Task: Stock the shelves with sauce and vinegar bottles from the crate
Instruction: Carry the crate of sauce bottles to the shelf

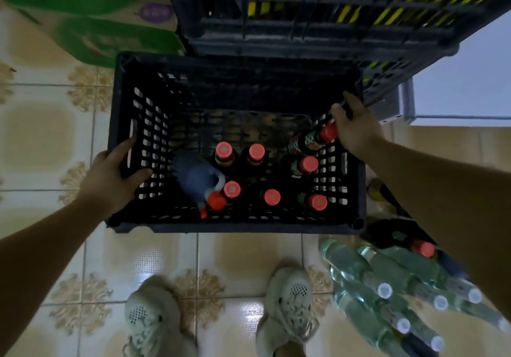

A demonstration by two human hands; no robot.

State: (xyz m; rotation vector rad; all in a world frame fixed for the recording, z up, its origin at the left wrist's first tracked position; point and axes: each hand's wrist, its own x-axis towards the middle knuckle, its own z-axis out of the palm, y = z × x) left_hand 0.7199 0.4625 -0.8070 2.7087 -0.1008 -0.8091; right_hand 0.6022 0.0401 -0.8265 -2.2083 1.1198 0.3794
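Note:
A black plastic crate (237,225) stands on the tiled floor in front of my feet. Several dark sauce bottles with red caps (257,150) stand upright in its near half. One more red-capped bottle (309,141) leans against the right wall. A blue jug (193,177) with a white handle and red cap lies tilted at the crate's left. My left hand (110,177) grips the crate's left wall, fingers through the handle slot. My right hand (352,127) is closed over the right rim, just beside the leaning bottle's cap.
A second dark crate (304,35) holding yellow-labelled bottles sits right behind the first. A green printed carton (105,33) lies at the back left. Clear bottles with white caps (387,287) and another red-capped bottle (423,247) lie at my right foot.

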